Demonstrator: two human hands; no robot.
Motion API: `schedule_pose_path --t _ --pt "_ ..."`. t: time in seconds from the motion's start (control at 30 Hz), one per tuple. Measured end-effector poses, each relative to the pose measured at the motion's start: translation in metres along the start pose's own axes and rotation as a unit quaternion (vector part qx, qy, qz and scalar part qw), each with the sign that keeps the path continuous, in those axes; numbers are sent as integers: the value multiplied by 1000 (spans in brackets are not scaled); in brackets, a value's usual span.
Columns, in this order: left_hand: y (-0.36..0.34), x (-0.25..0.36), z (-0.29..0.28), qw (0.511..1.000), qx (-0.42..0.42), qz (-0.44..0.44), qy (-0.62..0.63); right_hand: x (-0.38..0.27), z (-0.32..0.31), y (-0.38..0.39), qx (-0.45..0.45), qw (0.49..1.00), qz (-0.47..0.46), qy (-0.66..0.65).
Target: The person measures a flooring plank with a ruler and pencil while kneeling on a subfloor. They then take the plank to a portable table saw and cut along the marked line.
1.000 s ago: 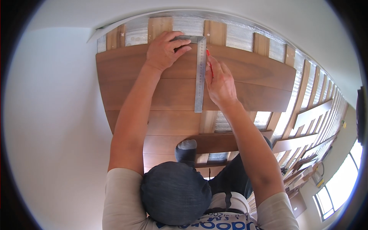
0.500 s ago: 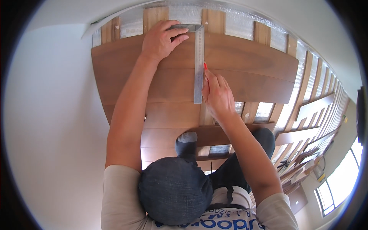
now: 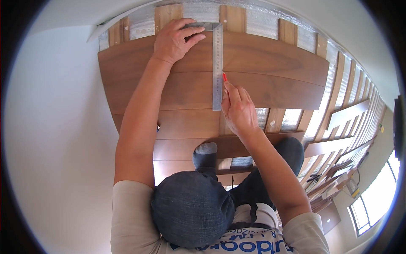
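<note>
Your right hand (image 3: 241,108), fingers pinched on red pencil (image 3: 225,77), has slid down along square (image 3: 217,67). Square lies across boards (image 3: 270,53), short arm (image 3: 208,26) at top edge; left hand (image 3: 171,42) clamped there. Step looks like marking; next stroke calls for steady square.

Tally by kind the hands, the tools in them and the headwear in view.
Hands: 2 (left hand, right hand)
Metal square: 1
Red-tipped tool: 1
Dark cap: 1
Total: 5
</note>
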State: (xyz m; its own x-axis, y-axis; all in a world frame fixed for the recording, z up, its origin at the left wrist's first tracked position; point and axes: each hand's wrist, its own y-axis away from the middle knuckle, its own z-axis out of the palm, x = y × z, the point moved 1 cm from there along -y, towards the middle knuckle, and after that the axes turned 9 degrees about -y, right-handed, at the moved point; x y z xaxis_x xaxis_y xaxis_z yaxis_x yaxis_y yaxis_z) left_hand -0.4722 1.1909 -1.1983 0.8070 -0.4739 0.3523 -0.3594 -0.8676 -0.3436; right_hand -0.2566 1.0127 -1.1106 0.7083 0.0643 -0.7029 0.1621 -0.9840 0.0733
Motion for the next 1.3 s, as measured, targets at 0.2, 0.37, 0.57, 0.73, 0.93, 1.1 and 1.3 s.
schedule_pose_path --t 0.2,0.37,0.57,0.73,0.93,1.1,1.3 --pt "1 0 -1 1000 -9 -3 -4 1 0 1 4 1000 0 -5" --pt "1 0 -1 1000 -9 0 -4 4 3 3 13 1000 -4 -12" --pt "3 -3 -1 1000 -2 -6 1 -1 8 -20 21 1000 6 4" --pt "-4 3 -2 1000 7 2 26 3 -8 -99 21 999 37 29" --pt "3 0 -5 999 8 -29 42 -6 -12 -64 -19 998 67 7" --pt "2 -1 -2 1000 5 -7 12 -3 -1 -5 23 999 23 -34" --pt "4 -5 -4 1000 -1 -4 25 -16 -35 5 95 994 -48 -31"
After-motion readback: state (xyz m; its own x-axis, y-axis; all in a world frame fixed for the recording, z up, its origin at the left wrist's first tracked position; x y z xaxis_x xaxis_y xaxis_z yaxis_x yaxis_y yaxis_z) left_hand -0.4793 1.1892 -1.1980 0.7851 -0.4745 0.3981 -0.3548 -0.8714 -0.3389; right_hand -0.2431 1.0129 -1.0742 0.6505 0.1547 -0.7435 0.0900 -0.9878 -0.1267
